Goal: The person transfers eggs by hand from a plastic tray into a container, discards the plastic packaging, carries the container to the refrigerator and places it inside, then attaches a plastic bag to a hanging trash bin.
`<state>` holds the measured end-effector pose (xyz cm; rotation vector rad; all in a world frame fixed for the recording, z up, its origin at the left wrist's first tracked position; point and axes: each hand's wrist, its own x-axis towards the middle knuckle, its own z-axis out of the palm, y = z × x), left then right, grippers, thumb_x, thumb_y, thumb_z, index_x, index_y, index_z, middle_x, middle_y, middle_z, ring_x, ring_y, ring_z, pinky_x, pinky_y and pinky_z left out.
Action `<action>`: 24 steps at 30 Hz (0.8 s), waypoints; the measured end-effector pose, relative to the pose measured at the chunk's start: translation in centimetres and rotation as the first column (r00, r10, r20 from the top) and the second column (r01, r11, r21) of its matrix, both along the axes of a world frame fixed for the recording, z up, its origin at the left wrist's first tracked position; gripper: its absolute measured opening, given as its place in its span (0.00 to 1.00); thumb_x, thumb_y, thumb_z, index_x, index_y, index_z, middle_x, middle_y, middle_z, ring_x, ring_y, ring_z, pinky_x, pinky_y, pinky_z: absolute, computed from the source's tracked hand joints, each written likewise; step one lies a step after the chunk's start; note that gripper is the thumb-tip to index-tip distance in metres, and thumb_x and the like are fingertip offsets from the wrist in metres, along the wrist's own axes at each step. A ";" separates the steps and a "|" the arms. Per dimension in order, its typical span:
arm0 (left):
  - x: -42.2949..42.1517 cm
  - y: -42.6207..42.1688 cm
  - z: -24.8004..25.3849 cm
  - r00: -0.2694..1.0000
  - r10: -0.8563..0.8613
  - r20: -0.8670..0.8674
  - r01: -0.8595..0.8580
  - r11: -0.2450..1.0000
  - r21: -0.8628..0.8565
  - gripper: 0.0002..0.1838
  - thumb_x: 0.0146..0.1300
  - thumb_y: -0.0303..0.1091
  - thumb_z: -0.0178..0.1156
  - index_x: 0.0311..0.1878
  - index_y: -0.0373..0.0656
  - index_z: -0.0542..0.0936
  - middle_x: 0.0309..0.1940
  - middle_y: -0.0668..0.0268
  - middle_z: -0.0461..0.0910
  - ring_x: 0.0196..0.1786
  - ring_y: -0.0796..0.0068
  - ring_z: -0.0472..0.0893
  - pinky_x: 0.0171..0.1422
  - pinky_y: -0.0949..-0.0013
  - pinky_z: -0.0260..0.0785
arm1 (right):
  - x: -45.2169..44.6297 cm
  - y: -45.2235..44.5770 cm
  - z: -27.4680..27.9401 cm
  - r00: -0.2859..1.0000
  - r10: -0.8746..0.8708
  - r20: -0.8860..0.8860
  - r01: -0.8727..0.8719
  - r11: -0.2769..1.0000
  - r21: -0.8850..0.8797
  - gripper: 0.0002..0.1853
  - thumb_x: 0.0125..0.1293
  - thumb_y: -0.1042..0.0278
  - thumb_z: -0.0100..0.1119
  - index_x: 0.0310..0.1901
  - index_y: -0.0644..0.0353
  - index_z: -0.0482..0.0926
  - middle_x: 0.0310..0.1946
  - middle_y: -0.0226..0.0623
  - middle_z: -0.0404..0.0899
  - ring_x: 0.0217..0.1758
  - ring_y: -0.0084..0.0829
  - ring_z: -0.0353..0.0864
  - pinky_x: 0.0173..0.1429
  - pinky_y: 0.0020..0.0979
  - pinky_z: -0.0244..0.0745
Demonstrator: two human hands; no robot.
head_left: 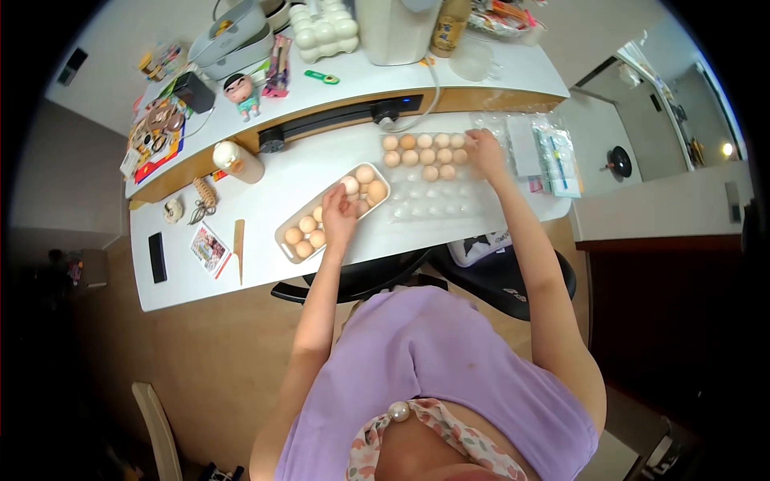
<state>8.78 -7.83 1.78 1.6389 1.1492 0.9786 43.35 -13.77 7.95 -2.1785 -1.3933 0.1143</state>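
A long pale bin (282, 238) with several brown eggs lies slantwise on the white desk. My left hand (340, 215) is over its middle, fingers bent down at a light egg (350, 185) near the bin's upper side; whether it grips that egg is unclear. To the right, a clear plastic egg tray (433, 200) holds several eggs (427, 155) in its back rows, while its front cups hold none. My right hand (484, 152) is at the tray's back right corner, its fingertips beside the end egg of the rows; what they hold is hidden.
Behind is a raised shelf (321, 100) with a figurine (241, 96) and containers. A bottle (238, 162), a black phone (157, 257), a card (210, 250) and a wooden stick (239, 240) are on the left. Plastic packages (553, 160) lie right. A black chair (513, 280) is beneath the front edge.
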 end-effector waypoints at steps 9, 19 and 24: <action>-0.1 -0.1 0.4 0.999 -0.036 -0.003 0.036 0.999 0.007 0.24 0.55 0.19 0.59 0.58 0.38 0.72 0.53 0.60 0.67 0.48 0.70 0.77 0.52 0.72 0.73 | 3.1 -6.8 -4.1 0.997 0.073 0.023 -0.064 0.961 -0.267 0.22 0.46 0.71 0.65 0.48 0.53 0.77 0.43 0.42 0.74 0.46 0.45 0.76 0.49 0.40 0.73; -0.5 0.3 0.4 0.999 -0.052 -0.012 0.051 0.996 -0.076 0.24 0.56 0.21 0.59 0.58 0.37 0.71 0.56 0.59 0.65 0.50 0.69 0.77 0.53 0.72 0.72 | 2.3 -5.0 -7.3 0.969 -0.010 0.246 0.081 0.956 -0.282 0.19 0.47 0.71 0.64 0.44 0.54 0.75 0.42 0.42 0.73 0.43 0.44 0.76 0.46 0.41 0.74; -1.0 1.2 -0.1 0.996 -0.056 0.064 0.065 0.986 -0.151 0.19 0.60 0.22 0.56 0.56 0.37 0.74 0.56 0.59 0.67 0.48 0.69 0.78 0.54 0.73 0.71 | 1.4 -4.3 -3.9 0.993 -0.036 0.110 0.061 0.971 -0.231 0.18 0.49 0.70 0.64 0.45 0.56 0.75 0.40 0.42 0.75 0.42 0.44 0.77 0.46 0.40 0.74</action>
